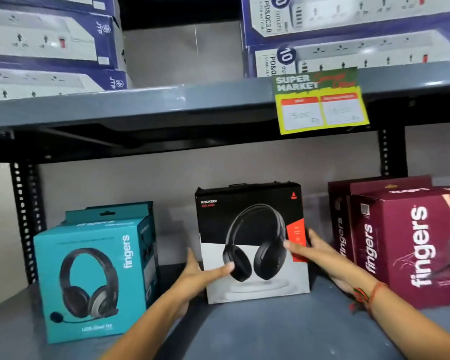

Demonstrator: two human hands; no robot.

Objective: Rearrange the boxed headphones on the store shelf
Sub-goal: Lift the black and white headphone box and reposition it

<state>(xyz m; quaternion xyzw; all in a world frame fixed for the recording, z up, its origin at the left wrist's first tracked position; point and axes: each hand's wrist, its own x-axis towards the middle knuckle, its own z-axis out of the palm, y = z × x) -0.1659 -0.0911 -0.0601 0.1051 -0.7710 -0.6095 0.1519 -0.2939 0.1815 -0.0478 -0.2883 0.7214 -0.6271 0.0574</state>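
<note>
A black-and-white headphone box (252,229) stands upright in the middle of the grey lower shelf (257,331). My left hand (203,274) clasps its left edge, thumb across the front. My right hand (315,248) holds its right edge beside the red stripe. To the left stands a teal headphone box (96,271), slightly turned. At the right are two maroon headphone boxes (405,245), one behind the other.
The upper shelf board (140,105) runs overhead with a yellow-green price tag (321,102) hanging from its edge. Blue-and-white power strip boxes (348,35) are stacked above. A perforated black upright (24,216) stands at the left.
</note>
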